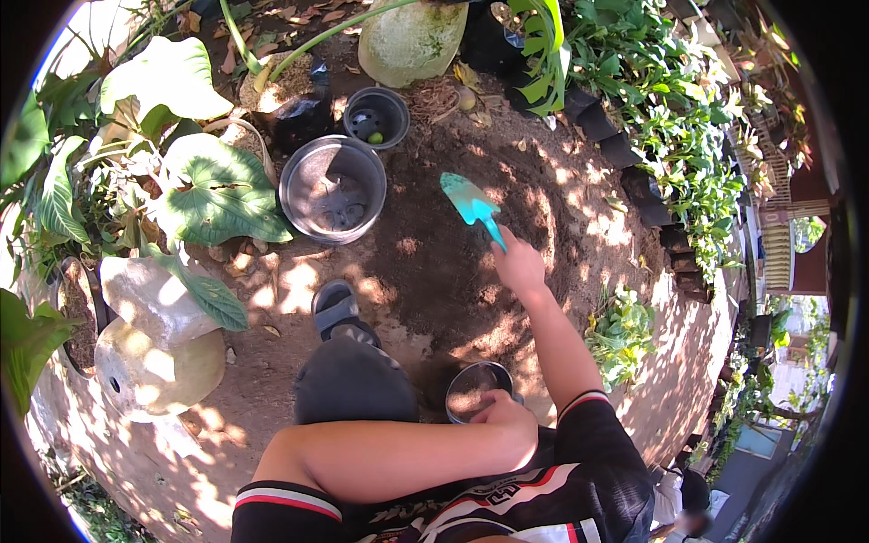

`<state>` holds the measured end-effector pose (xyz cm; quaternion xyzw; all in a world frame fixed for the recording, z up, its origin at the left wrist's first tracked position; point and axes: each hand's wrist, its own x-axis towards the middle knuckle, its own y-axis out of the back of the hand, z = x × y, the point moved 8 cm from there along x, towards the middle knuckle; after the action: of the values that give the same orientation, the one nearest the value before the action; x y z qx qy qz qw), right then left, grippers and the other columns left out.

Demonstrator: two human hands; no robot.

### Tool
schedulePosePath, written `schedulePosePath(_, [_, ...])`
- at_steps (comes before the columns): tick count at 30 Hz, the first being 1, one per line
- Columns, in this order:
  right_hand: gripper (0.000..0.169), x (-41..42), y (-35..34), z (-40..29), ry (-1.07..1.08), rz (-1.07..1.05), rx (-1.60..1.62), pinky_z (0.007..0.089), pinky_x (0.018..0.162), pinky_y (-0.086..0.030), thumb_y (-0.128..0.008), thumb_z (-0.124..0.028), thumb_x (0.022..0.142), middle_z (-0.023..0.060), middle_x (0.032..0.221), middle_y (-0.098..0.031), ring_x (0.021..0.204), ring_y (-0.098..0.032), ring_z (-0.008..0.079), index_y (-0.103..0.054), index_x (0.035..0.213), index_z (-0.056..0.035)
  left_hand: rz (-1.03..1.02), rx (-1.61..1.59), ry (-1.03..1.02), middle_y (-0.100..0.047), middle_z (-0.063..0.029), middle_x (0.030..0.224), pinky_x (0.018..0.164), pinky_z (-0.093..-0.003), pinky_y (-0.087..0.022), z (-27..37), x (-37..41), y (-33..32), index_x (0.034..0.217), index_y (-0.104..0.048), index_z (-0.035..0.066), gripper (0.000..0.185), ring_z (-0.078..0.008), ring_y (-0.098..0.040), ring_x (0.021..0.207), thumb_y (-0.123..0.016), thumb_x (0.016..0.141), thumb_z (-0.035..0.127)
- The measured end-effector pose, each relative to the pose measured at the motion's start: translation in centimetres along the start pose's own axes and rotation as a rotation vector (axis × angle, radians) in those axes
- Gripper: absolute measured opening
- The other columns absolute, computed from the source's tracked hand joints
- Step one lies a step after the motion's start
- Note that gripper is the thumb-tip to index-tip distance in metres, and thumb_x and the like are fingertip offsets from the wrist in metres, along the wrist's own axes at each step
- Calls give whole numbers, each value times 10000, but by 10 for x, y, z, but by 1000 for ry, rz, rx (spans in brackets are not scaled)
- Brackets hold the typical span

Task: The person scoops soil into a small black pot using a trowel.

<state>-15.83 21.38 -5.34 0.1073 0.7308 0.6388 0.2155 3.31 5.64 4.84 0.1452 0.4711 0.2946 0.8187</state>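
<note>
My right hand grips the handle of a turquoise garden trowel. Its blade points away from me, over a patch of dark loose soil; whether it touches the soil I cannot tell. My left arm lies across my body, and my left hand holds the rim of a dark pot with brown soil inside. Ahead and to the left stands a large grey plastic pot with little in it. Touching or close behind it is a smaller black pot with a green round fruit at its bottom.
Broad-leaved plants and pale stones line the left. A large pale rounded stone or pot stands at the far side. Rows of black bags with leafy plants curve along the right. Picked greens lie near my right arm. Another person is at lower right.
</note>
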Motion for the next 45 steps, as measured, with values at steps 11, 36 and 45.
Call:
schedulePosePath(11, [329,130,-74,-107,26,-296,-209,390,706,-492,-417,-223,879,94,953,-624,892,-615,250,-452,1181,-98,97,-24,34,-631,-118,786,749,-504,-383,-14,-42,14,891,-669,72,225,-291,-601,592,-546,748,194])
schedulePosePath(36, [563,-24,-54,37,30,-311,-500,381,619,-492,-411,-140,831,161,883,-624,738,-640,262,-210,1349,-49,-70,-16,131,-639,-121,898,831,-517,-337,11,32,-22,1114,-455,72,505,-289,-616,781,-682,680,193])
schedulePosePath(45, [514,-84,-62,56,-161,-317,-157,465,651,-477,-400,-239,875,216,951,-594,730,-617,352,-219,1337,-104,-69,-16,0,-629,-156,977,766,-511,-378,9,3,-10,1344,-222,-22,770,-310,-599,896,-614,704,149])
